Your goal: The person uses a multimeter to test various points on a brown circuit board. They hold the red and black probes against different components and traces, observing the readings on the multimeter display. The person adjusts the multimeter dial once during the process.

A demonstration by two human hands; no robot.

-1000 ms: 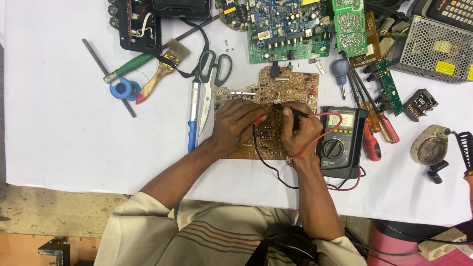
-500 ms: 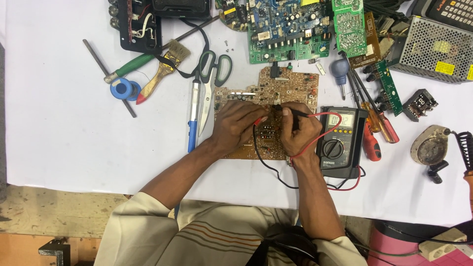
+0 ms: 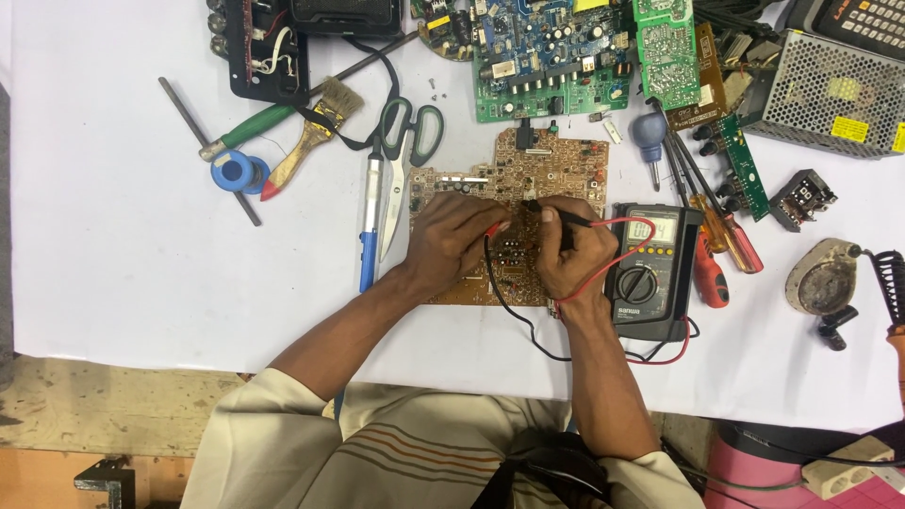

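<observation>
Both hands work the brown circuit board [image 3: 528,179] before you: your left hand [image 3: 452,238] pinches the red probe [image 3: 497,227], your right hand [image 3: 570,253] grips the black probe [image 3: 556,213], tips angled onto solder points, multimeter [image 3: 650,269] alongside for reading.

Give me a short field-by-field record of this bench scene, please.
Left hand: holds the red probe on the brown circuit board
Right hand: holds the black probe on the same board
Meter: black multimeter beside the right hand, red and black leads attached
Left of board: scissors, paintbrush, blue tape roll
Above board: green circuit board
Surface: white table
</observation>
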